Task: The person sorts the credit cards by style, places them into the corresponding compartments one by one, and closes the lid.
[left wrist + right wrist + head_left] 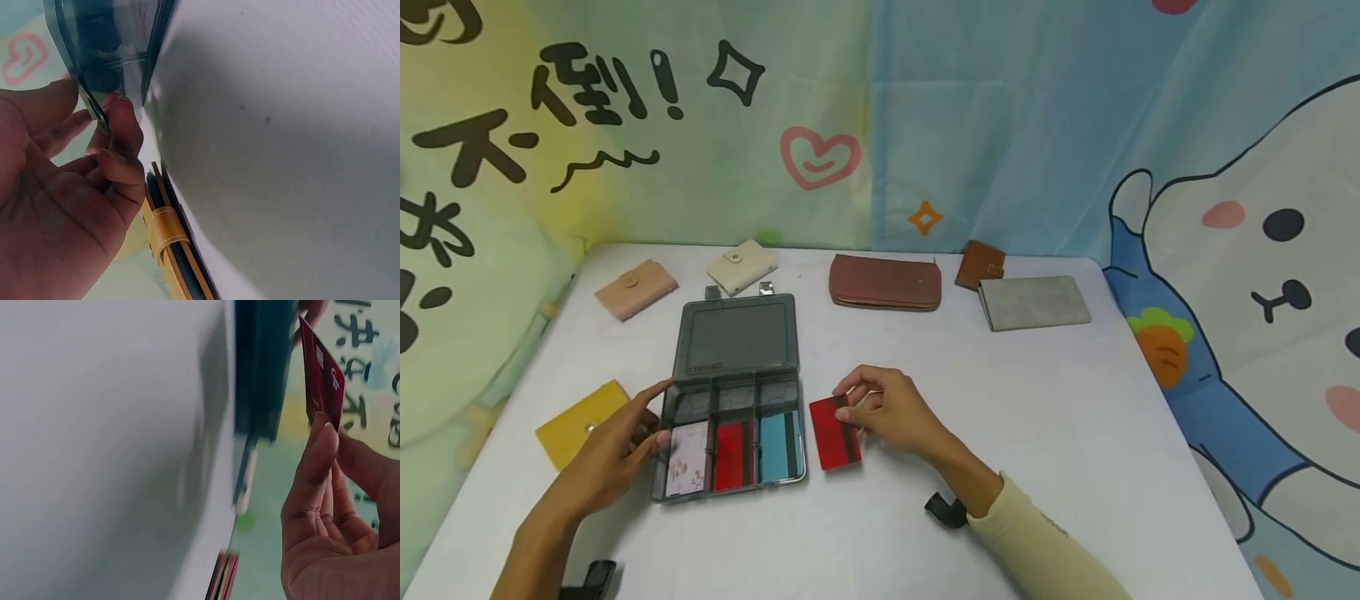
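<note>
My right hand [891, 408] pinches a red bank card [831, 437] with a dark stripe between thumb and fingers, just right of the plastic case. In the right wrist view, a chip and white logo show on the card [332, 381]. The grey translucent organizer case [737, 337] lies with its lid folded back. My left hand [606, 450] holds the case's left edge, thumb and fingers at its rim in the left wrist view. In its front compartments are a pale patterned card [688, 458], a red striped card [730, 456] and a blue striped card [775, 448].
A yellow wallet [576, 421] lies beside my left hand. Along the back are a tan wallet [636, 289], a cream wallet [741, 267], a maroon zip wallet [885, 282], a brown wallet [979, 264] and a grey wallet [1035, 302]. A printed curtain hangs behind the white table.
</note>
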`<state>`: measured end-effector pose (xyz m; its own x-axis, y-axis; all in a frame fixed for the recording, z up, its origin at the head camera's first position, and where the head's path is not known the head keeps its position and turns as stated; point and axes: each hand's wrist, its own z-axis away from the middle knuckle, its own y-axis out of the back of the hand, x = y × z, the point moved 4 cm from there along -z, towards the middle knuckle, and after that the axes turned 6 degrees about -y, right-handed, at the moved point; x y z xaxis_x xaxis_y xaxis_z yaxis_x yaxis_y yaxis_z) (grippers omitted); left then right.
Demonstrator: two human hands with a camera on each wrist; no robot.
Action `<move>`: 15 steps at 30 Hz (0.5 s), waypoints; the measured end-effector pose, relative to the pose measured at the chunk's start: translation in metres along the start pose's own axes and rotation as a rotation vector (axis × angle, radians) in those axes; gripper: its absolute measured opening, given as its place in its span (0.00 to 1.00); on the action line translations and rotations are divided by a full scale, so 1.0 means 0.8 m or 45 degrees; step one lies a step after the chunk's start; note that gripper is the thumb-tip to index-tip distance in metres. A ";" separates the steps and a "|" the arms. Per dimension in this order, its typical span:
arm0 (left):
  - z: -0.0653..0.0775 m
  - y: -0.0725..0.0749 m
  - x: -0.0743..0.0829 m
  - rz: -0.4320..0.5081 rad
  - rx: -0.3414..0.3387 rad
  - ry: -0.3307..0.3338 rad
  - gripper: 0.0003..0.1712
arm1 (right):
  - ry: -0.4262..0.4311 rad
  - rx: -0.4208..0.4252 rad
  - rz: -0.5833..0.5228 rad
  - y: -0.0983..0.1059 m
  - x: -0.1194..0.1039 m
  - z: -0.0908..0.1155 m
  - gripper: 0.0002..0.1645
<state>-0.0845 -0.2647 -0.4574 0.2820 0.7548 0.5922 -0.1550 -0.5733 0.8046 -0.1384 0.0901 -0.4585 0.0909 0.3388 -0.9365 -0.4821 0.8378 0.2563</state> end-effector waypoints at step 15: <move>0.001 0.001 0.003 -0.004 0.005 -0.016 0.41 | 0.083 -0.217 0.022 -0.113 -0.046 -0.047 0.16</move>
<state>-0.0837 -0.2637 -0.4556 0.2943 0.7526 0.5891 -0.1506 -0.5722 0.8062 -0.1307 -0.0142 -0.4559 0.0272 0.3193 -0.9472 -0.6243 0.7455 0.2334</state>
